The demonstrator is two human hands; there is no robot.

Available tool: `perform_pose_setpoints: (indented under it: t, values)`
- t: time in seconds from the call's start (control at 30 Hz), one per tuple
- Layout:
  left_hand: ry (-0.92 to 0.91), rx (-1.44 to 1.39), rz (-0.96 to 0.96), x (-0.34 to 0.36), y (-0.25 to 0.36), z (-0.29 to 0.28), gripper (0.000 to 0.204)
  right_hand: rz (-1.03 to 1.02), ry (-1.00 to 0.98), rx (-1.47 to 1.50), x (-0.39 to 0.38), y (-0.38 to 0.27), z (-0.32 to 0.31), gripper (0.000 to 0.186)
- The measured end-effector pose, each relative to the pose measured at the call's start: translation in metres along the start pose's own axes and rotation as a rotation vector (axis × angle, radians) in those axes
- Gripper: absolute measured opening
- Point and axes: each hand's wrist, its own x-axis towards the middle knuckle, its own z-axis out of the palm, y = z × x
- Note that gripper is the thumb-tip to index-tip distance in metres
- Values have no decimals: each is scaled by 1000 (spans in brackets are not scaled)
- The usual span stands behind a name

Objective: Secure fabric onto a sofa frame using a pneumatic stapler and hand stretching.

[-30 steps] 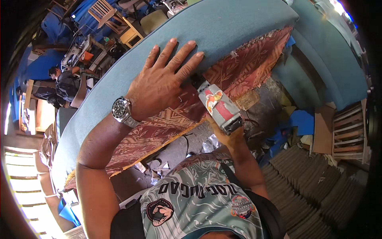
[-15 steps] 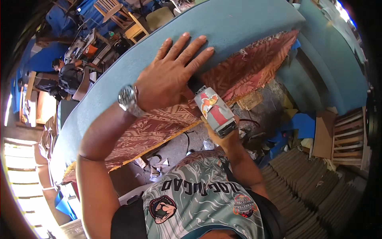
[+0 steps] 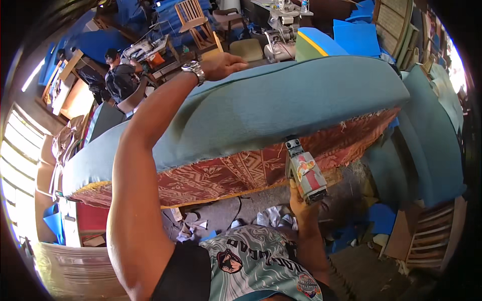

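My right hand (image 3: 300, 200) grips a grey staple gun (image 3: 306, 175) with a worn red sticker, its nose against the lower edge of the teal fabric. This fabric covers the curved upholstered piece (image 3: 281, 98), whose underside shows frayed red patterned cloth (image 3: 246, 173) with yellow edging. My left hand (image 3: 221, 66) is at the far top edge of the piece, fingers loosely bent and partly apart, my forearm crossing over the teal cover.
A seated person (image 3: 120, 80) is by a cluttered machine bench (image 3: 143, 50) at back left. Behind are wooden chairs (image 3: 191, 20), a compressor (image 3: 278, 50) and blue foam sheets (image 3: 356, 37). Teal padded pieces (image 3: 432, 145) stand right; offcuts (image 3: 271, 215) litter the floor.
My left hand has moved from pressing flat, fingers spread, beside the staple gun up to the far top edge. The view has tipped up, showing more of the room behind.
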Motion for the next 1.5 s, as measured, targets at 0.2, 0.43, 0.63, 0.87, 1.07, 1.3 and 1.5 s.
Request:
perform_pose_setpoints:
  t: [0.2,0.43,0.63,0.87,1.07,1.3,1.5]
  values:
    - [-15,-36,4,-6,21,20,53,122,-62,46,-2,6,-2,34]
    - [26,212,219,-30,44,29,60,37,-6,117,10,-1,-6,33]
    - [49,341,232,-55,68,45,64,-48,25,106,14,0,-9,32]
    - [64,354,177,-95,120,61,65,-142,-29,72,8,6,-8,35]
    - [37,458,159,-116,156,62,62,134,-49,224,10,-5,-7,32]
    - [82,565,230,-132,173,76,65,94,-2,219,5,-18,-15,35]
    - [42,564,245,-133,177,73,73,220,-184,267,-6,-28,-18,49]
